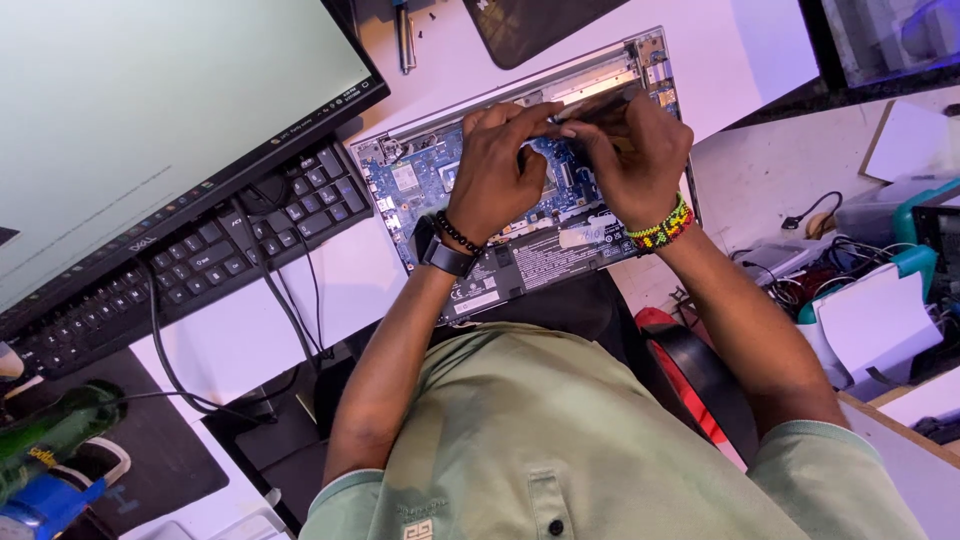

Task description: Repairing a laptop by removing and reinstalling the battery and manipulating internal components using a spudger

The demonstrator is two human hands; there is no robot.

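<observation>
An opened laptop (520,262) lies bottom-up on the white desk, its blue circuit board and black battery exposed. My left hand (498,165), with a black watch and bead bracelet at the wrist, pinches a thin dark flat part (598,105) over the board's upper middle. My right hand (632,160), wearing a multicoloured beaded bracelet, grips the same part from the right. Both hands meet above the board and hide much of it. What the part is exactly I cannot tell.
A monitor (150,110) and black keyboard (200,260) stand to the left, cables trailing off the desk edge. A screwdriver (403,38) and a dark pad (530,25) lie beyond the laptop. Tangled cables and boxes (850,270) crowd the right. A green bottle (50,430) sits lower left.
</observation>
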